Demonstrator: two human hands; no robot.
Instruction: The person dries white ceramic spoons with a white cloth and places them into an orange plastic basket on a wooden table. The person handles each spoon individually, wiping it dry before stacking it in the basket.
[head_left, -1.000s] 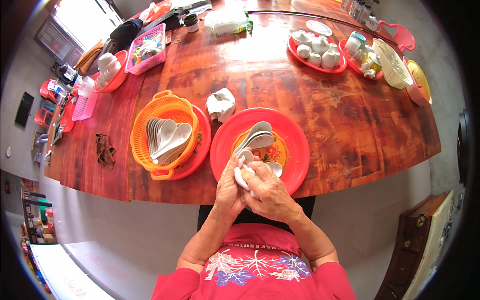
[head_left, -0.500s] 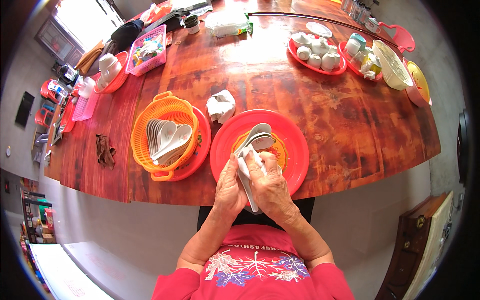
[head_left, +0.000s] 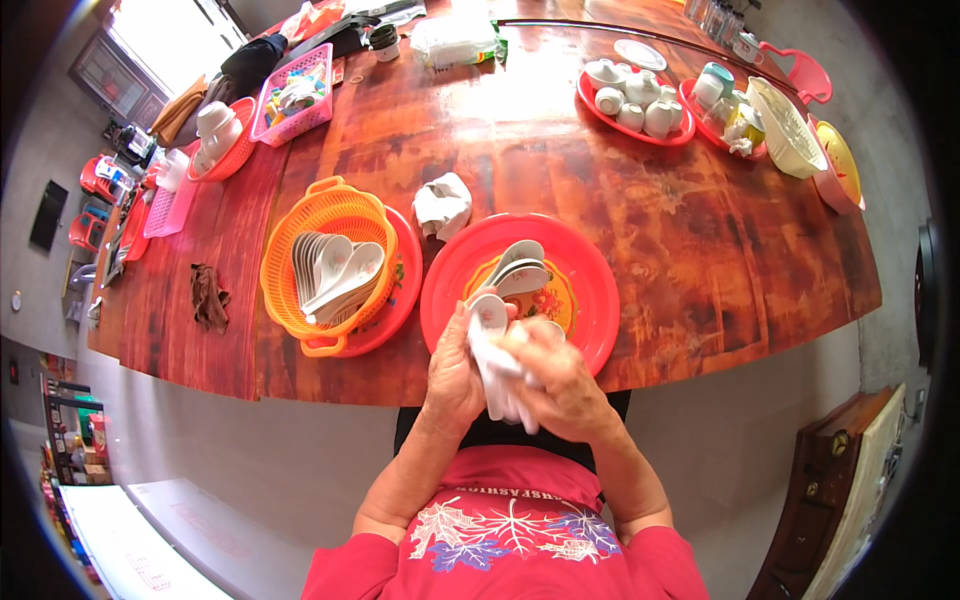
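- Reddish-brown wood forms the long table (head_left: 650,240), which is seen from above with a grey floor beyond its near edge.
- A white spoon (head_left: 488,312) is held at the near rim of the round red tray (head_left: 590,290), just above the table's edge.
- The left hand (head_left: 452,375) is wrapped around the spoon from the left, its fingers (head_left: 462,325) closed narrowly on it.
- The right hand (head_left: 560,385) is pressed against the spoon from the right with a white cloth (head_left: 500,385) gripped in its closed fingers; the cloth is seen hanging below both hands.
- More white spoons (head_left: 520,268) are stacked on a yellow plate (head_left: 550,305) in the middle of the red tray, just beyond the hands.
- Left of the red tray, an orange basket (head_left: 300,240) filled with white spoons is set on a second red tray.
- A crumpled white cloth (head_left: 443,205) is lying just beyond the red tray's far-left rim.
- Well beyond the red tray, white teacups (head_left: 630,95) are grouped on a red dish.
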